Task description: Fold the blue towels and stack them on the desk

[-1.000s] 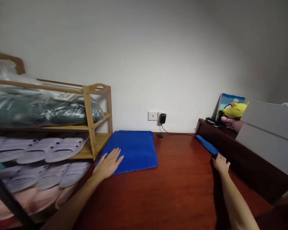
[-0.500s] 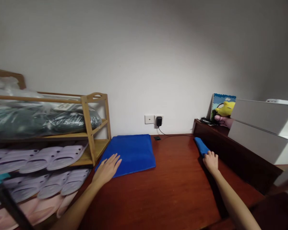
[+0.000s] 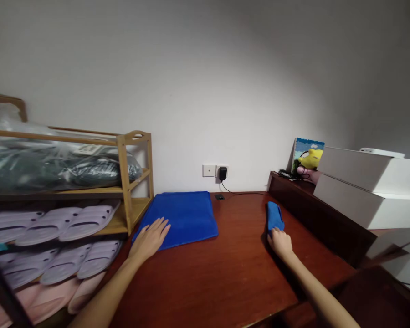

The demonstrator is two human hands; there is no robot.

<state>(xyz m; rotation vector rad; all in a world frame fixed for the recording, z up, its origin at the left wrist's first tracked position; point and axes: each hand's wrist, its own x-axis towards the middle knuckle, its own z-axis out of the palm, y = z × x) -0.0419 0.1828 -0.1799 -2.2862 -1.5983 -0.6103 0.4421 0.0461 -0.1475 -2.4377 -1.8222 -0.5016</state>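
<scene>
A folded dark-blue sheet of fabric [image 3: 186,214] lies flat at the back left of the reddish-brown wooden desk [image 3: 205,282]. My left hand [image 3: 151,238] rests palm down on its near left corner, fingers stretched out. On the right of the desk, my right hand [image 3: 280,242] is closed on the near end of a folded lighter-blue cloth [image 3: 274,216]. That cloth lies lengthwise on the desktop, pointing towards the wall. The fingertips of my right hand are partly hidden.
To the left, a wooden rack [image 3: 125,182] holds lilac slippers [image 3: 89,223] and plastic-bagged goods [image 3: 68,164]. White boxes [image 3: 351,191] and a yellow plush toy [image 3: 310,158] stand on the raised right ledge. A black plug-in adapter [image 3: 222,173] sits in the wall socket, its cable running right.
My right hand has moved left with the lighter-blue cloth, away from the right ledge. My left hand stays on the dark-blue fabric. The view has turned slightly right.
</scene>
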